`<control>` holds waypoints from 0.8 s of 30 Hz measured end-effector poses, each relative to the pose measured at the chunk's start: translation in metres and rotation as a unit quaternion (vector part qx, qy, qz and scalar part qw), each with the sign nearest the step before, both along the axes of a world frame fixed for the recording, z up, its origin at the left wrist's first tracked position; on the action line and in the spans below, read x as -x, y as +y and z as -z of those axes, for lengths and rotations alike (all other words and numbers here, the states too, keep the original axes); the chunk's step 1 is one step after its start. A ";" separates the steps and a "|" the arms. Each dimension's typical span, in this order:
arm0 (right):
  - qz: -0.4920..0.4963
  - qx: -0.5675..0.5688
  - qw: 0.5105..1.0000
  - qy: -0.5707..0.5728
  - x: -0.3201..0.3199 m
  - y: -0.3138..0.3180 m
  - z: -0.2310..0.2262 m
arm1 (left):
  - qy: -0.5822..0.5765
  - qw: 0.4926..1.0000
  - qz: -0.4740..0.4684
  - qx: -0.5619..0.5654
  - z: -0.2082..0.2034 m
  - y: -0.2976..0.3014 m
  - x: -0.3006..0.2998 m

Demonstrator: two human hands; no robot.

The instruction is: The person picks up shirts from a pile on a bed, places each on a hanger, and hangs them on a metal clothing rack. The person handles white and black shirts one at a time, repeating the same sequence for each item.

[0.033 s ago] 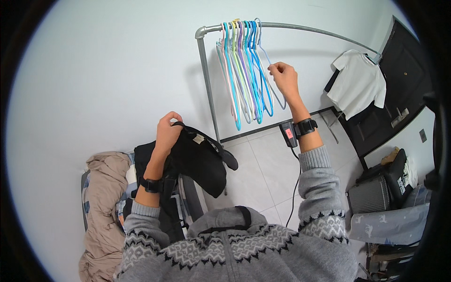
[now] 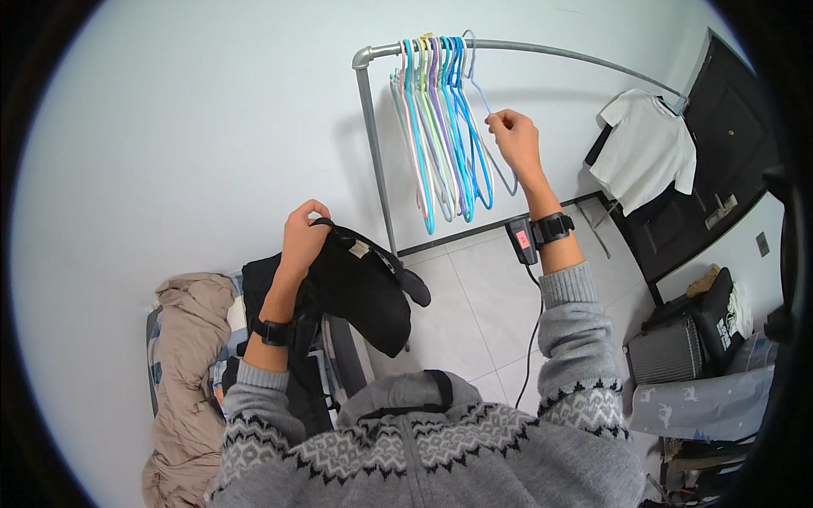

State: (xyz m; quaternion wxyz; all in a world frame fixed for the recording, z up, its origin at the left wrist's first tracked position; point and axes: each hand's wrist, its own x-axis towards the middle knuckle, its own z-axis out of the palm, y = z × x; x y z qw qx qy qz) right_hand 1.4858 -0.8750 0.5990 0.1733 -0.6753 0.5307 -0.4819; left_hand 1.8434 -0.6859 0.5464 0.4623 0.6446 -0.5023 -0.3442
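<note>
My left hand point(image 2: 302, 243) is closed on the edge of a black garment point(image 2: 360, 300) that hangs down from it; a small white label shows inside. The garment's exact kind is hard to make out. Up at the clothes rail point(image 2: 542, 48), my right hand point(image 2: 515, 138) pinches the side of a grey-blue clothes hanger point(image 2: 480, 91). That hanger's hook is at the rail. Just to its left, several hangers point(image 2: 440, 144) in blue, green, purple and pink hang close together.
A white T-shirt point(image 2: 648, 144) hangs at the rail's right end, near a dark door point(image 2: 720, 152). Beige bedding point(image 2: 190, 356) lies at lower left, with dark clothes beside it. A suitcase point(image 2: 665, 356) stands at right. A black cable point(image 2: 533, 339) hangs from my right wrist device.
My right hand has shifted very slightly to the right, and the grey-blue hanger with it. The left hand and black garment are almost unchanged.
</note>
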 end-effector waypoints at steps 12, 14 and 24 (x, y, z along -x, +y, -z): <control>0.008 -0.028 0.990 -0.136 0.054 0.054 0.005 | -0.045 0.994 0.097 -0.001 0.018 -0.029 0.024; 0.004 -0.012 0.992 -0.129 0.072 0.080 0.022 | -0.051 0.993 0.108 -0.003 0.025 -0.032 0.031; 0.041 0.055 0.953 -0.295 0.132 0.167 0.089 | -0.075 0.984 0.157 -0.036 0.047 -0.043 0.060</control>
